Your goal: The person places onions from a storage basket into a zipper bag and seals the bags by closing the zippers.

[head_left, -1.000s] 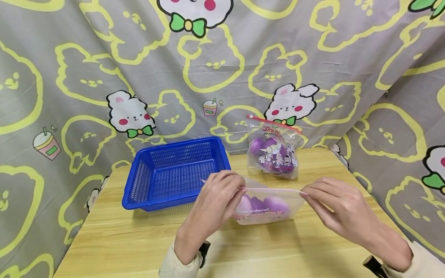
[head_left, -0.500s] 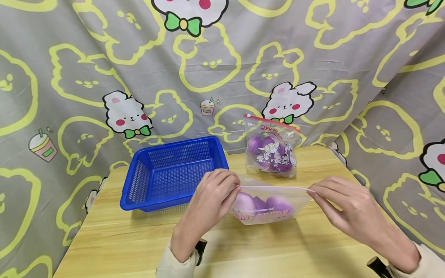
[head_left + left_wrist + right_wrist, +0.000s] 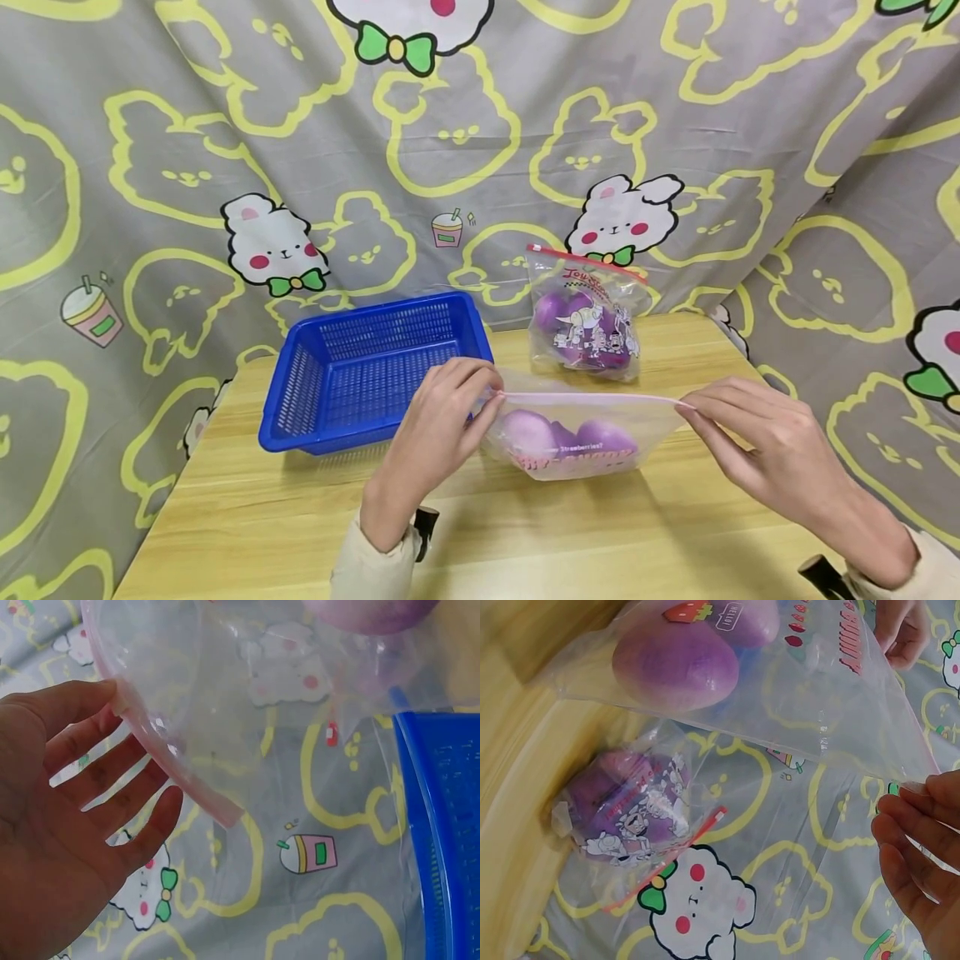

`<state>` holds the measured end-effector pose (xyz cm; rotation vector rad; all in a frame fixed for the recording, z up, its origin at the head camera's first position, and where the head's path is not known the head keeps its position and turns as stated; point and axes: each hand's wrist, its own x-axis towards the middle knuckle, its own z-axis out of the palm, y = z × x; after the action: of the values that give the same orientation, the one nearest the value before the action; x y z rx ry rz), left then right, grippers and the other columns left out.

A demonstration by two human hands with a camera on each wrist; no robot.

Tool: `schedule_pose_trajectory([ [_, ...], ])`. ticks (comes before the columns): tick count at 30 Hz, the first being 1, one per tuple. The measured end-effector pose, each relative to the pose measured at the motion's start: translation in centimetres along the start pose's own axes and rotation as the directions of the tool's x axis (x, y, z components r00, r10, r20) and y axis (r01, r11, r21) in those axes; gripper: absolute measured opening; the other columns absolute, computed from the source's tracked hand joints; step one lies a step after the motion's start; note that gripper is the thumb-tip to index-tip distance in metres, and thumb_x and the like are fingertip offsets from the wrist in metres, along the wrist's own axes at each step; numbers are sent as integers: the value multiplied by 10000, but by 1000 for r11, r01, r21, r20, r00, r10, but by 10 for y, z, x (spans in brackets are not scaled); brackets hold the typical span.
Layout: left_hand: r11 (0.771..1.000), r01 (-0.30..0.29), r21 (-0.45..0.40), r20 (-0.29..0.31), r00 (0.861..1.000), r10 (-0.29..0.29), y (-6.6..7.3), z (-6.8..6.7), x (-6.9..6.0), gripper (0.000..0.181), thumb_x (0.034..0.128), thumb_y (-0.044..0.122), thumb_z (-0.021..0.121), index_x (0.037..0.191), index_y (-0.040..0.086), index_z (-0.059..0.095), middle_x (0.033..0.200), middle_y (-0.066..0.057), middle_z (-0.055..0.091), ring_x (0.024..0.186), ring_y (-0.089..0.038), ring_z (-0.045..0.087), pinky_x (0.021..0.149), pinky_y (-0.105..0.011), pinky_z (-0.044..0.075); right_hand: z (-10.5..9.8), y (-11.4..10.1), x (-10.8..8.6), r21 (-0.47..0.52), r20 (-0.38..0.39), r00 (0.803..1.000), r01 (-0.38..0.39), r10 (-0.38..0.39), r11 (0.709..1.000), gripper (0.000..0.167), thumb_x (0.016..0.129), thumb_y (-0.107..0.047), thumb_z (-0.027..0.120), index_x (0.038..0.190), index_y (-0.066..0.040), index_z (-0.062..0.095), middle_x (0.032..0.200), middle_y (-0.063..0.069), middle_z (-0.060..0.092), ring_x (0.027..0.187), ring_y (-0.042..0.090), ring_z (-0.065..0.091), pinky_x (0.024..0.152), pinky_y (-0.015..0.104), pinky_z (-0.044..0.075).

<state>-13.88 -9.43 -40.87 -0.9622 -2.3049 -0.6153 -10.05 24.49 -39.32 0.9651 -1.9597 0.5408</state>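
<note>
A translucent zip bag (image 3: 652, 429) with a pink zip strip (image 3: 187, 780) is stretched between both hands. Inside lie purple, pale-topped rounded things (image 3: 675, 664); their kind is unclear. My left hand (image 3: 442, 417) pinches the strip near its left end between thumb and finger, the other fingers spread in the left wrist view. At the opposite corner, my right hand (image 3: 757, 442) pinches the strip's end with thumb and fingertips. The bag's lower part appears to rest on the table. Whether the zip is sealed cannot be told.
A blue perforated basket (image 3: 375, 429) stands left of the bag, beside my left hand. Behind the bag, a second zip bag (image 3: 585, 325) with a red strip stands upright, holding several purple things. The wooden table (image 3: 262, 517) meets a patterned curtain (image 3: 465, 167) at the back.
My left hand has shifted left and my right hand slightly right. More of the pink strip now shows between them, and the bag is spread wider.
</note>
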Motion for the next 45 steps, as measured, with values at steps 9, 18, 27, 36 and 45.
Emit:
schedule_pose_trajectory([
  [9,1000,8,-17,-2,1000,-8,-8,0,-1,44,965,170,645,981,139,673,1063,18,656,1073,-167,589,901,-396,475,1,4,-1,2,-39,999,9,-9,1000,420,1029,-325,533,819,-53,773,748,9,706,681,108,622,714,134,459],
  [18,999,32,-21,3,999,-32,-16,1,-3,34,950,147,668,979,143,686,1047,16,663,1046,-164,591,867,-377,475,-1,10,-5,-26,-44,999,-10,9,1000,434,1027,-344,529,813,-56,773,729,-1,698,658,95,610,683,131,449],
  [27,998,61,-10,-12,998,-61,-28,1,-4,67,913,107,711,934,154,668,995,5,660,1009,-192,612,870,-409,487,-2,26,-12,-77,-20,998,-62,61,995,461,1026,-400,515,816,-85,777,744,-15,711,667,135,635,732,129,441],
  [36,996,87,10,4,996,-87,-29,-4,-5,27,928,136,697,938,155,681,961,17,669,986,-194,624,872,-432,494,-3,36,-24,-52,6,994,-107,107,993,345,1001,-365,579,881,-120,790,804,-32,729,739,116,653,824,92,411],
  [45,992,108,-61,-2,994,-109,-21,-7,3,98,997,200,616,983,120,670,890,41,682,768,-91,600,781,-367,504,1,47,-22,-70,-5,972,-236,237,969,122,938,-176,681,873,-111,761,651,-138,538,611,-59,396,522,155,327],
])
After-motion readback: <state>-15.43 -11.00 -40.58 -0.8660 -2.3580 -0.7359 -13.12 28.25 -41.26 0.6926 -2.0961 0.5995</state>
